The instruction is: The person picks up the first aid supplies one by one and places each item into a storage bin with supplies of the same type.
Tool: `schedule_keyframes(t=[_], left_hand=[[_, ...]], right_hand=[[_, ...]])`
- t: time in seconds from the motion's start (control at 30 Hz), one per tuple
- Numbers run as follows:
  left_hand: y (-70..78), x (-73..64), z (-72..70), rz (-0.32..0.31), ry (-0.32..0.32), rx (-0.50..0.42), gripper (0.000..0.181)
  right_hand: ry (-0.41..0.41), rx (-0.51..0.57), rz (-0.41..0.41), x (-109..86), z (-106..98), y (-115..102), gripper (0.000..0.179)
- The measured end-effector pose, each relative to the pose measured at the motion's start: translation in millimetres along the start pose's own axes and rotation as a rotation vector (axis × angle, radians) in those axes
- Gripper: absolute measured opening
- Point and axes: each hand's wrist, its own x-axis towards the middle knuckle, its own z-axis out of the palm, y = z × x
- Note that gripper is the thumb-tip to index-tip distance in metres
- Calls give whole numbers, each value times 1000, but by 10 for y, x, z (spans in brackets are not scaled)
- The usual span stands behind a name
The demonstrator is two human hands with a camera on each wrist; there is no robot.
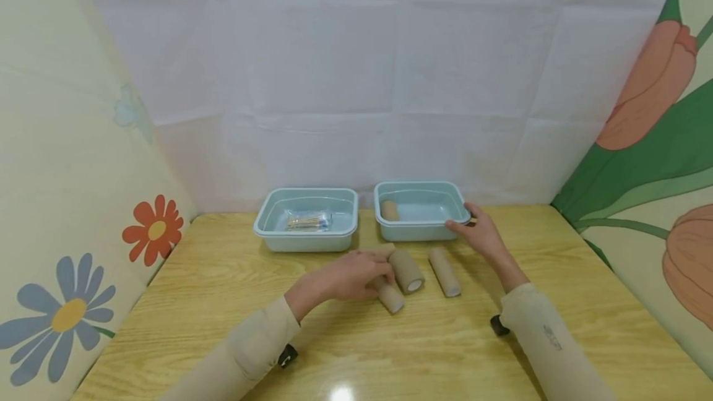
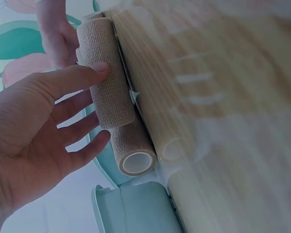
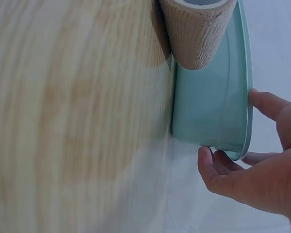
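Observation:
In the head view, my left hand point(image 1: 356, 274) holds a tan cohesive bandage roll point(image 1: 392, 299) lying on the table. Its thumb point(image 2: 99, 68) rests across that roll in the left wrist view, with the other fingers behind it. Beside it lie a thicker roll with a white core point(image 1: 412, 283), one partly hidden behind the hand, and a slim roll point(image 1: 445, 272) to the right. My right hand point(image 1: 483, 234) grips the right front corner of a light blue tub point(image 1: 418, 231). Thumb and fingers hold its rim in the right wrist view. One roll point(image 1: 389, 210) lies inside that tub.
A second light blue tub point(image 1: 306, 243) stands to the left, with a clear packet of cotton swabs point(image 1: 309, 221) inside. White cloth point(image 1: 334, 79) hangs behind both tubs. Flower-printed panels point(image 1: 72, 203) flank the wooden table point(image 1: 423, 351).

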Motion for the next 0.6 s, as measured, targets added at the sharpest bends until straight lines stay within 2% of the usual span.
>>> schedule_keyframes(t=[0.33,0.47,0.6], left_hand=[[-53,-22,-61,14,41,-29,28],[-62,-29,-97,-2,50,-21,29],[-56,-18,-138,2,85,2,32]], right_hand=[[13,5,-11,-9,16,-6,78],[14,4,-3,-6,19,-9,80],[13,1,6,7,4,-6,81]])
